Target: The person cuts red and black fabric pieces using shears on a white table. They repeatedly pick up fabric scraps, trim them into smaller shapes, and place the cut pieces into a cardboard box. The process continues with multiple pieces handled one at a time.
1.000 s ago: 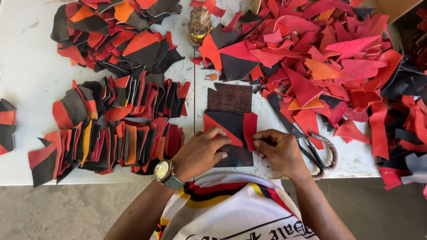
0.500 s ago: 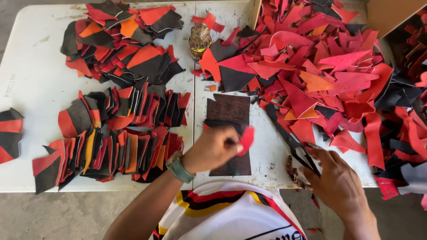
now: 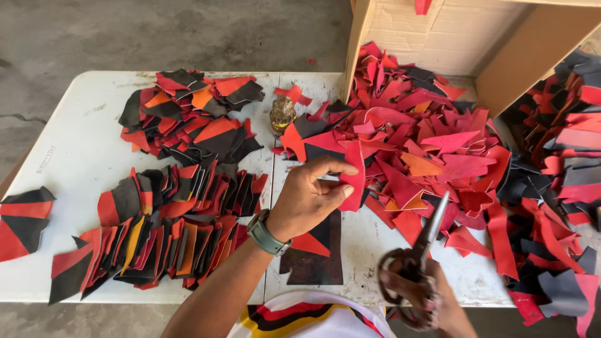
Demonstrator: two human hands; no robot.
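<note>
Above the white table's (image 3: pixel 75 150) near edge, the left hand (image 3: pixel 307 200) pinches a red leather piece (image 3: pixel 354 175). The right hand (image 3: pixel 426 294), partly cropped, appears to grip dark-handled scissors (image 3: pixel 419 256), blades raised.

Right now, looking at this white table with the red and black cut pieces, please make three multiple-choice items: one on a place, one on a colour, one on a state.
1. Where is the open cardboard box?
A. table's far right
B. near left corner
C. on the floor

2. What colour is the thin cut piece in the left hand?
A. yellow
B. red
C. white

3. The metal scissors are:
A. flat on the table
B. inside the box
C. gripped by the right hand

Key: 1 A, it stands behind the scrap heap; 2 B, red between the fingers; 3 C, fingers are through the handles.
</note>
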